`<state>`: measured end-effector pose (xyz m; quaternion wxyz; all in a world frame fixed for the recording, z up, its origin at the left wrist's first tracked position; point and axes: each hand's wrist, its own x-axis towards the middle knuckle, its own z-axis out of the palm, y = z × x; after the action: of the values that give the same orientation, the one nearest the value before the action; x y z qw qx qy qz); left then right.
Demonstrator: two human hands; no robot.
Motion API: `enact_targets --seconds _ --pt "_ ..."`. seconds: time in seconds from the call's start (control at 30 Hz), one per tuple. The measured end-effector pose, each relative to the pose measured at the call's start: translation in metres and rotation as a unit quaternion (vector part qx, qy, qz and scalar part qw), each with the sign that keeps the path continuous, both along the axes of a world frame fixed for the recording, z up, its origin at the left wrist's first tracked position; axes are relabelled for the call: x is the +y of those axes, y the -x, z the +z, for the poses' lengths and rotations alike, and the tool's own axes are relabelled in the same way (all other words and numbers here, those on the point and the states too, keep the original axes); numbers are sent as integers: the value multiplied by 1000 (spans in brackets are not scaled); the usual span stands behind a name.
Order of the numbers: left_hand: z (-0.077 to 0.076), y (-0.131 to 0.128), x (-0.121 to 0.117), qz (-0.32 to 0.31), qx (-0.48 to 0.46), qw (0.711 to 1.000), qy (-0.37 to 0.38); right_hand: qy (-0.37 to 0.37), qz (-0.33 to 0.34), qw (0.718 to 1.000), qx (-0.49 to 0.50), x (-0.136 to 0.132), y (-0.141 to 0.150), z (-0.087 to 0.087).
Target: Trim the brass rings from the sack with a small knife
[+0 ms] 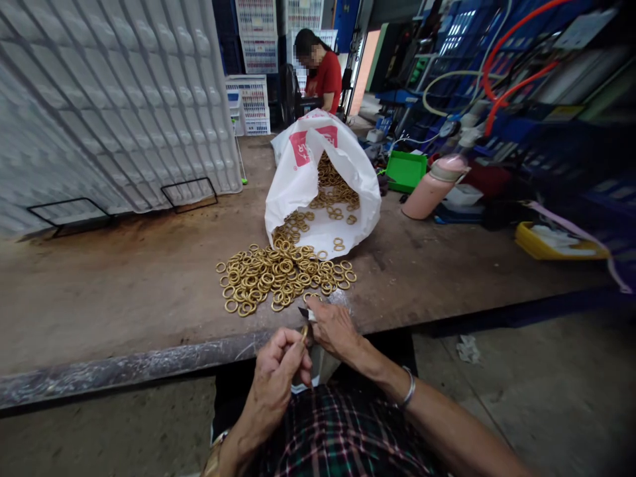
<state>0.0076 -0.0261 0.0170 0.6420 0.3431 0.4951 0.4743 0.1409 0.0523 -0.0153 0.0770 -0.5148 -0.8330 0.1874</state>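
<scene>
Close to the table's front edge, my left hand point(281, 364) pinches a brass-coloured ring point(305, 331) between thumb and fingers. Just right of it, my right hand point(338, 328) is closed on a small dark blade point(303, 312) with a white part near the fingers. Its fingertips reach the near side of a loose pile of brass-coloured rings point(283, 271) on the table. Behind the pile, a white plastic bag point(293, 179) with red print lies on its side, mouth towards me. More rings lie inside it and spill out.
Two black wire stands point(189, 193) and stacked white ribbed trays point(124, 99) rise at left. A pink bottle point(427, 192), green tray point(406, 170) and yellow tray point(534, 245) are at right. Across the table sits a person in red point(330, 79). Orange hoses point(489, 66) hang upper right.
</scene>
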Motion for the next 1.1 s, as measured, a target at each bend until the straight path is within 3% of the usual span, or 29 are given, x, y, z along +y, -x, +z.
enact_targets --seconds 0.23,0.47,0.63,0.9,1.1 --pt "-21 4 12 81 -163 979 91 -26 -123 991 39 9 -13 1" --pt "-20 8 18 88 -235 962 109 -26 -96 995 -25 13 -1 8" --pt "-22 9 23 101 -283 943 144 -36 -105 994 -1 17 -1 3" --pt "-18 4 32 82 -180 974 106 -53 -127 990 21 16 -1 -2" --pt "-22 4 36 85 55 995 6 -61 -97 986 124 21 -5 -2"
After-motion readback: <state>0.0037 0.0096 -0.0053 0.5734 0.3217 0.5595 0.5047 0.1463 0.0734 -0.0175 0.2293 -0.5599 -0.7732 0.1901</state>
